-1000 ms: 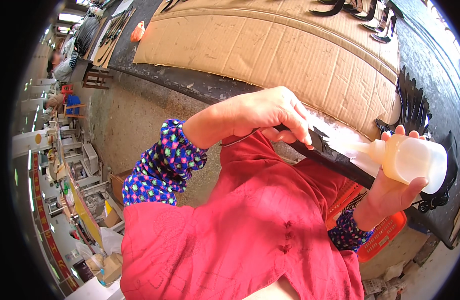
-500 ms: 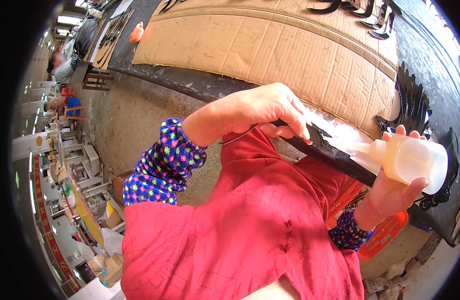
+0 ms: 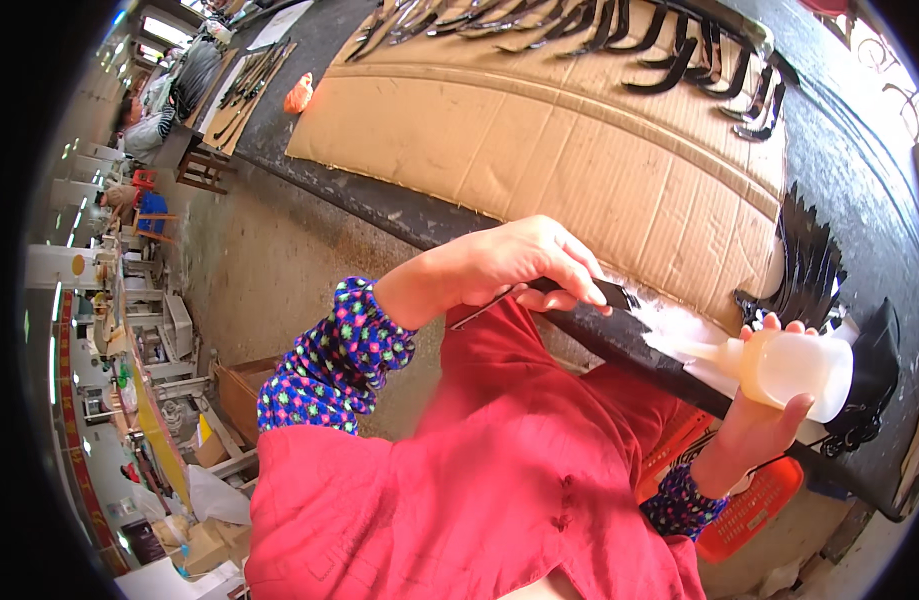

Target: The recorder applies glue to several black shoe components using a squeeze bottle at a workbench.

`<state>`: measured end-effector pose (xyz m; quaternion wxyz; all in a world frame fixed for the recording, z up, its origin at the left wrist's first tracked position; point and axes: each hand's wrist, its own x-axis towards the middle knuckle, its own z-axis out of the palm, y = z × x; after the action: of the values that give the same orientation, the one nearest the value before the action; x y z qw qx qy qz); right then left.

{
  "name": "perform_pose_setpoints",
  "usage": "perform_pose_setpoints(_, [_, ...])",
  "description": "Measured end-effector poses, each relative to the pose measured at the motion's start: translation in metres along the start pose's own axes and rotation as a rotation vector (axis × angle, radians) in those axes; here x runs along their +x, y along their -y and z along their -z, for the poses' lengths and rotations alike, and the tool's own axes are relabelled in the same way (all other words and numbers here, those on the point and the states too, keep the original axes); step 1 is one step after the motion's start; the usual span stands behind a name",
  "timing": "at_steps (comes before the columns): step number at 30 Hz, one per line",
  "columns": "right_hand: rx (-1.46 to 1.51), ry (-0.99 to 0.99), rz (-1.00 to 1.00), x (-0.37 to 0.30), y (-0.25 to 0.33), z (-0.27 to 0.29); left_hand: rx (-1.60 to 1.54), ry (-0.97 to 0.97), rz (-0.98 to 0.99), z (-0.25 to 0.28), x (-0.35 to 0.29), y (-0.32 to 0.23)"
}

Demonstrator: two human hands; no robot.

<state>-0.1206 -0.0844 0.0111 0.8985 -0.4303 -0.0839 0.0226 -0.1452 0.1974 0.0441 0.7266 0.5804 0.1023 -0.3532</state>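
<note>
My left hand (image 3: pixel 534 262) is closed around a slim black strip (image 3: pixel 616 294), its wider end pointing right past my fingertips. A thin dark tail (image 3: pixel 479 312) sticks out below my wrist, seemingly the same piece. In my right hand (image 3: pixel 757 428) lies a squeeze bottle (image 3: pixel 804 376) of pale, cloudy plastic, tipped on its side. Its narrow nozzle points left, just short of the strip's end, over a whitish patch (image 3: pixel 669 322) at the table's near edge. Whether any liquid leaves the nozzle I cannot tell.
A cardboard sheet (image 3: pixel 539 165) covers much of the dark table, with several curved glossy black pieces (image 3: pixel 669 65) along its far side. Black fringed strips (image 3: pixel 811 255) lie at the right. Below the table edge stands a red plastic basket (image 3: pixel 754 510). An orange crumpled item (image 3: pixel 298 94) sits at the left.
The view has shifted, bringing more of the far cardboard and its black pieces into sight. Both hands keep their hold; the strip has turned a little, its end now pointing toward the nozzle.
</note>
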Motion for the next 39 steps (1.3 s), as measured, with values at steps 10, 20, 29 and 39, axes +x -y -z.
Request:
perform_pose_setpoints(10, [0.136,-0.136,0.19,0.025,0.022,0.066,-0.094,-0.461,-0.38,0.102,0.001,-0.051])
perform_pose_setpoints(20, [0.117,-0.332,0.254,0.047,0.031,0.086,0.058,-0.92,-0.34,0.146,0.188,-0.174])
perform_pose_setpoints(29, [0.257,-0.265,0.287,0.045,0.039,0.112,0.798,-1.267,-0.506,0.228,0.32,-0.175])
perform_pose_setpoints(39, [0.307,-0.184,0.408,0.033,0.059,0.119,1.125,-0.543,-0.508,0.013,0.243,-0.132])
